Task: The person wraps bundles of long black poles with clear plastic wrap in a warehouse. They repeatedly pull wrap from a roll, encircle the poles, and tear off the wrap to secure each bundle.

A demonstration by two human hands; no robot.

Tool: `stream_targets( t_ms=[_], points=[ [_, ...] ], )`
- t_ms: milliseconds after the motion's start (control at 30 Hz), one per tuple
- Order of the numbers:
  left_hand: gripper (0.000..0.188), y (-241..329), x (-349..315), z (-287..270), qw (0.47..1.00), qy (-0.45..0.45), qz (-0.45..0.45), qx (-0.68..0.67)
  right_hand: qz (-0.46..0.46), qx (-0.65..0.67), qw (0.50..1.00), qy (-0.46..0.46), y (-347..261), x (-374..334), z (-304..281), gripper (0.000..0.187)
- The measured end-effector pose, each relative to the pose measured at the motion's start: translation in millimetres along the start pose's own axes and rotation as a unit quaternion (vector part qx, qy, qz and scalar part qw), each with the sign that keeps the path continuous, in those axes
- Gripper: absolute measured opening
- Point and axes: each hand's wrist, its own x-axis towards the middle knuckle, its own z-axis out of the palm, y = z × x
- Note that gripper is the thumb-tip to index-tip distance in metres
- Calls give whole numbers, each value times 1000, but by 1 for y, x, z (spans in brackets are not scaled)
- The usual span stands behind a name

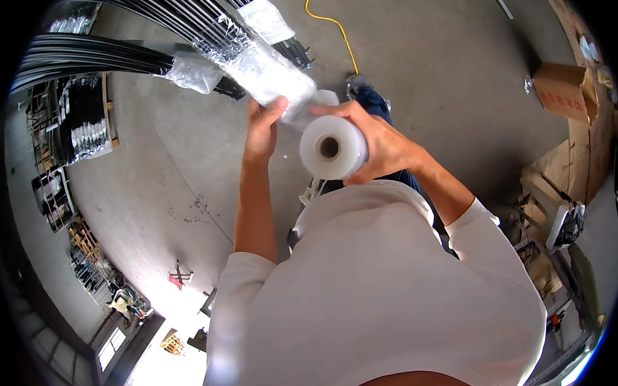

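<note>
My right hand (382, 141) is wrapped round a roll of clear stretch film (352, 150), its cardboard core facing up at me. Film runs from the roll to the near end of a bundle of long black rods (180, 24), which is covered in a thick wrapped layer (267, 72). My left hand (262, 123) presses its thumb and fingers against that wrapped end, gripping it at the lower left side. Part of the left fingers is hidden under the film.
Two more bundles of black rods, one on the left (93, 57) and one behind (265, 21), have film round their ends. A yellow cable (337, 25) crosses the floor. Cardboard boxes (565, 92) stand at the right; racks with wrapped black parts (82, 119) stand at the left.
</note>
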Motion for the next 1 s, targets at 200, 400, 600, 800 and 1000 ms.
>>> stream_targets(
  t_ms=[200, 400, 600, 800, 1000],
  points=[
    [78, -12, -8, 6, 989, 42, 85, 110, 18, 42, 998, 30, 15, -7, -6, 76],
    [83, -1, -14, 29, 987, 46, 50, 149, 26, 28, 999, 30, 11, -8, -2, 77],
    [82, -19, -13, 14, 969, 69, 94, 220, 47, -84, 976, 197, 6, -4, -30, 81],
    [79, -21, -12, 25, 969, 55, 117, 210, 70, -39, 971, 225, 69, 70, -80, 74],
    [89, 17, -19, 22, 998, -31, 10, -47, 143, 180, 972, 35, 132, 123, -25, 62]
  ],
)
